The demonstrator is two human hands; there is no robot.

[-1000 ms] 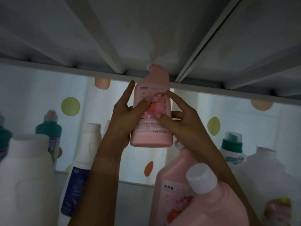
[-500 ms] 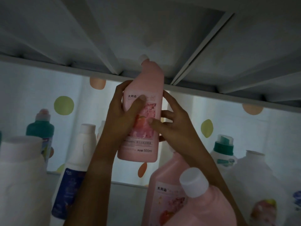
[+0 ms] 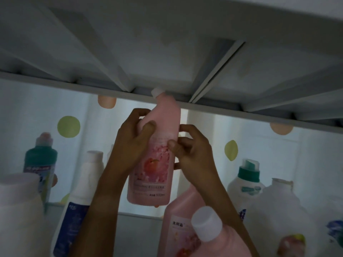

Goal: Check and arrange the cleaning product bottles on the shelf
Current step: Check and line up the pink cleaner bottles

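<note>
Dim shelf space, seen from below, under the ribbed grey underside of an upper shelf (image 3: 167, 52); far behind, a pale curtain with green and peach dots (image 3: 68, 126).

Held up in the middle: a pink bottle (image 3: 157, 164) with a flowered label, tilted a little, its white cap (image 3: 156, 91) just under the shelf edge. Gripped from the left by the left hand (image 3: 133, 143), fingers curled round the back of the neck, thumb pressed on the front above the label. Pinched on the right edge by the right hand (image 3: 193, 154), thumb tip on the label, curled fingers behind the side. Bottle body thus between the two thumbs, its bottom hanging free below both hands.

Standing around: a teal-capped bottle (image 3: 39, 164) far left, a white bottle with blue label (image 3: 79, 201) beside the left forearm, a large pink bottle (image 3: 181, 225) near, below the right wrist, with a white cap (image 3: 207, 223) of a nearer one in front, and a white bottle with green cap (image 3: 246, 180) on the right.
</note>
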